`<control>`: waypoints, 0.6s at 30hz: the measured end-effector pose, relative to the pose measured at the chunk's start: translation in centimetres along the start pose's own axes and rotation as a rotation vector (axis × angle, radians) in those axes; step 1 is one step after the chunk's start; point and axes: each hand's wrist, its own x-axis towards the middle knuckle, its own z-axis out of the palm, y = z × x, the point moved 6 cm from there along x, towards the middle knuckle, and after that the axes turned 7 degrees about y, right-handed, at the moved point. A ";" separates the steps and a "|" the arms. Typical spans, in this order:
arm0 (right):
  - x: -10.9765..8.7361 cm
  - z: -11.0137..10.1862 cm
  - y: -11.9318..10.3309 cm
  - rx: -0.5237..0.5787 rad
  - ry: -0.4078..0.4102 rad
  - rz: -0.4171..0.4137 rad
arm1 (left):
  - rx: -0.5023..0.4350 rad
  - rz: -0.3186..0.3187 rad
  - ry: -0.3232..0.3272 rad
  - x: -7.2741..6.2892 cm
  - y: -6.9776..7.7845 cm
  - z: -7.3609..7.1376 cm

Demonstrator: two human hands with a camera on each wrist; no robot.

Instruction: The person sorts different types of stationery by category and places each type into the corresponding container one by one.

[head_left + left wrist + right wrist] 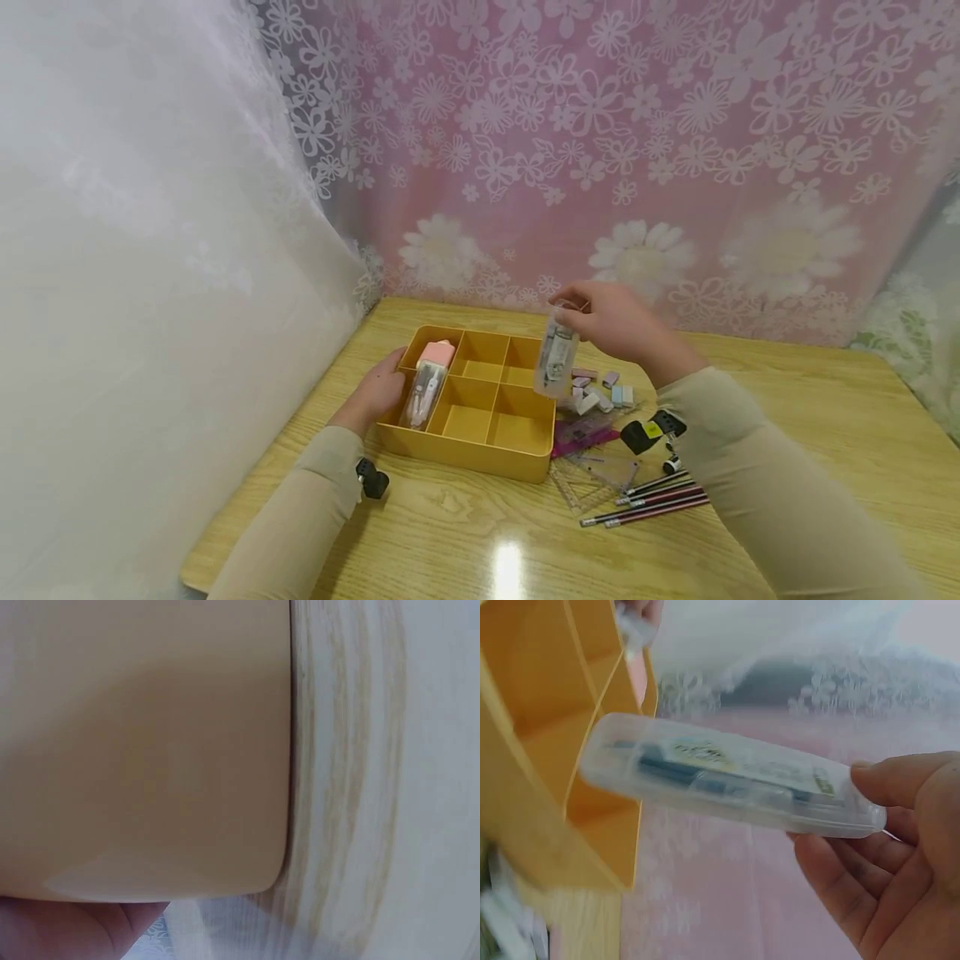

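Note:
A translucent plastic case (735,780) with a dark, slim instrument and a printed label inside is pinched at one end by my right hand (618,325). It hangs tilted above the right side of a yellow compartment tray (465,454). My left hand (378,390) grips the tray's left wall; in the left wrist view only part of that hand shows beneath the tray's smooth side. Within the tray's left compartments lie a second clear case (426,393) with a compass-like tool in it and a pink item (437,353). The other compartments in view hold nothing.
Right of the tray lie several erasers (618,395), a magenta piece (588,440), clear set squares (581,485) and several pencils (652,506) on the wooden table (420,533). A flowered pink curtain (600,167) hangs behind, and white cloth (165,292) at the left.

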 end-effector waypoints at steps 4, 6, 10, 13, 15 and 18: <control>0.7 1.4 -1.8 0.108 0.018 0.013 | 0.008 0.000 0.007 0.1 -0.1 0.0; 1.1 2.2 -2.7 0.163 0.022 0.018 | 0.007 0.000 0.011 0.0 0.0 0.0; 1.7 4.0 -4.4 0.236 0.039 0.013 | -0.003 -0.003 0.015 -0.1 0.0 -0.1; 1.9 5.5 -5.5 0.267 0.038 -0.007 | -0.007 -0.005 0.015 -0.1 0.1 -0.1; 1.9 6.5 -6.1 0.281 0.031 -0.018 | -0.006 -0.001 0.014 -0.1 0.0 0.0; 1.9 7.8 -7.0 0.299 0.023 -0.026 | -0.009 0.006 0.012 -0.1 0.1 0.0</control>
